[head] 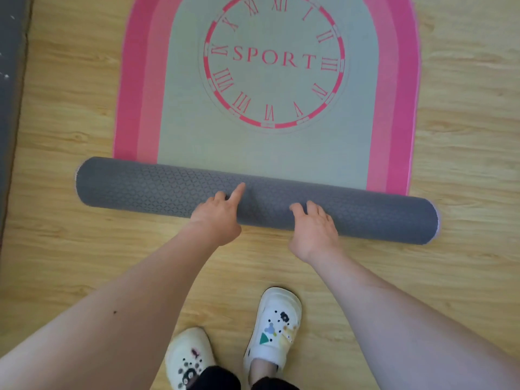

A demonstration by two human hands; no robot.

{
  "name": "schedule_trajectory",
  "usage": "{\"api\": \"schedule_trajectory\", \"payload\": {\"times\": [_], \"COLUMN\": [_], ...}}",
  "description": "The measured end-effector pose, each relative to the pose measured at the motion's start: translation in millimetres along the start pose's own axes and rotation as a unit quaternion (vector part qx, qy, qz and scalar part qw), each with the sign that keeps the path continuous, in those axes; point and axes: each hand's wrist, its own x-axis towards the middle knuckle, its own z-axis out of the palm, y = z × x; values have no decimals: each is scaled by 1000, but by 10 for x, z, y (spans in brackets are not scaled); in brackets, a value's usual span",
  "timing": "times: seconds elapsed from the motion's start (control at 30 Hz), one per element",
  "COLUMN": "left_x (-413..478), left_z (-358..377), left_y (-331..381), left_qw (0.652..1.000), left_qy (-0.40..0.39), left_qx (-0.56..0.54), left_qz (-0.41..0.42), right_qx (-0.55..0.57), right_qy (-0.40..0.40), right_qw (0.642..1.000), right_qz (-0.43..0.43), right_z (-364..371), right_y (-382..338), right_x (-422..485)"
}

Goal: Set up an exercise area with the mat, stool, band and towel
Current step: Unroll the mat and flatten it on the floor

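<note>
The mat (270, 147) lies partly unrolled on the wooden floor, its top side pale green with pink borders and a pink clock face reading SPORT. Its near end is still a grey patterned roll (365, 215) lying across the floor in front of me. My left hand (219, 218) rests on the roll's middle, index finger stretched out, the other fingers curled. My right hand (315, 229) lies flat on the roll just to the right, fingers apart. Neither hand wraps around the roll. Stool, band and towel are out of view.
My feet in white clogs (270, 330) stand on the wooden floor (70, 243) just behind the roll. A dark grey surface (11, 80) runs along the left edge of the view. Bare floor extends on both sides of the mat.
</note>
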Motion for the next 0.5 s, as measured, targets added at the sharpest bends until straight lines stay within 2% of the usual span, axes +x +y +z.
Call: {"api": "schedule_trajectory", "payload": {"times": [0.13, 0.23, 0.33, 0.4, 0.5], "left_x": [-40, -97, -228, -272, -340], "left_z": [147, 315, 471, 554, 637], "left_y": [-11, -34, -95, -122, -178], "left_qw": [1000, 999, 999, 998, 998], "left_qy": [-18, -44, -1, 17, -17], "left_qx": [-4, 9, 49, 64, 45], "left_qz": [-20, -27, -10, 12, 32], "right_qx": [-2, 24, 22, -10, -23], "right_qy": [4, -26, -55, -3, 54], "right_qw": [1000, 999, 997, 999, 998], "right_qz": [11, 39, 50, 52, 33], "right_z": [189, 310, 496, 592, 699], "right_y": [-15, -25, -35, -14, -34], "right_x": [-106, -160, -279, -360, -435]}}
